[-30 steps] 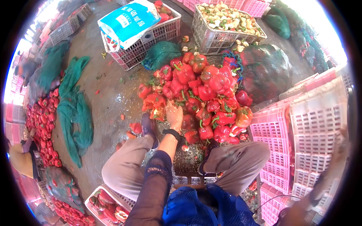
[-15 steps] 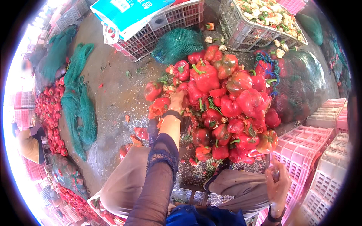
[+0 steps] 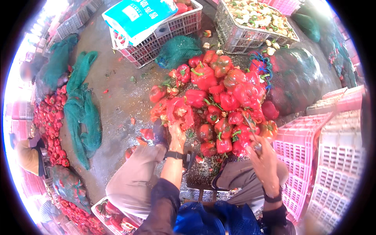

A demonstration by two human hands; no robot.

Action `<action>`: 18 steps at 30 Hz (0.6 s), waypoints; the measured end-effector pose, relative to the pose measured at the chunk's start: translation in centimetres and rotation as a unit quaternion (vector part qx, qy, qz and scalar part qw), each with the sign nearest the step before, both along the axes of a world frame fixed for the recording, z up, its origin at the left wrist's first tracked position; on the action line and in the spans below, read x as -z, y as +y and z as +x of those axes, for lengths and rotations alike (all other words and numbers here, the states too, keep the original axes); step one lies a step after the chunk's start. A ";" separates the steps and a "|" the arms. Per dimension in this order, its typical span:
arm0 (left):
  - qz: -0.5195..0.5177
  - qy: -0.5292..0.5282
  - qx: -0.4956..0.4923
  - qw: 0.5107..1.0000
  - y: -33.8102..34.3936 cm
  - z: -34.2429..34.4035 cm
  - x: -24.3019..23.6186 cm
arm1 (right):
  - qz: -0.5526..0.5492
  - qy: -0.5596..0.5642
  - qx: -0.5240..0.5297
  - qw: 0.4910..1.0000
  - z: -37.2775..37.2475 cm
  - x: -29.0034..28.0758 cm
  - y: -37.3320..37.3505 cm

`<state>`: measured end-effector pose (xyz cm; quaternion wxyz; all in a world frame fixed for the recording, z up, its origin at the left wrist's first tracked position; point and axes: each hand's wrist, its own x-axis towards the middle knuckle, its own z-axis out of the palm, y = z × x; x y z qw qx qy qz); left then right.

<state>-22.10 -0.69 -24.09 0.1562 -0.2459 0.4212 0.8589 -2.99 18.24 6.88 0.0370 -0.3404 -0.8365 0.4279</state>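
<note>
Floor (image 3: pixel 117 94) is wet, grey-brown, littered with pale seeds (image 3: pixel 201 170) and red scraps (image 3: pixel 147 134). Big pile of red peppers (image 3: pixel 228 102) sits right on it, mid-floor. Bag-topped crate (image 3: pixel 168 38) and scrap-filled crate (image 3: pixel 239 39) toward far edge, bunched green net (image 3: pixel 178 51) near both. Full mesh sack (image 3: pixel 297 80) right of pile. Pink crates (image 3: pixel 297 152) toward right edge. Long green net (image 3: pixel 81 111) lies loose toward left edge, second pepper heap (image 3: pixel 51 117) beyond.
</note>
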 end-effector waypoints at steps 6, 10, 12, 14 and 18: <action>0.102 0.076 0.107 0.986 1.7 6.2 -15.2 | 0.014 0.109 -0.036 0.993 -0.3 2.6 -2.6; 0.107 0.100 0.168 0.975 1.8 9.3 -19.3 | -0.013 0.173 -0.017 0.985 -0.3 0.1 -3.5; 0.131 0.112 0.209 0.963 1.9 10.5 -20.5 | -0.045 0.170 -0.011 0.984 0.6 -1.3 -3.1; 0.137 0.084 0.228 0.960 1.9 11.7 -22.4 | -0.075 0.163 -0.011 0.984 1.6 -1.9 -2.9; 0.143 0.080 0.269 0.949 1.9 13.4 -23.1 | 0.037 0.243 -0.012 0.969 3.4 -1.9 -2.7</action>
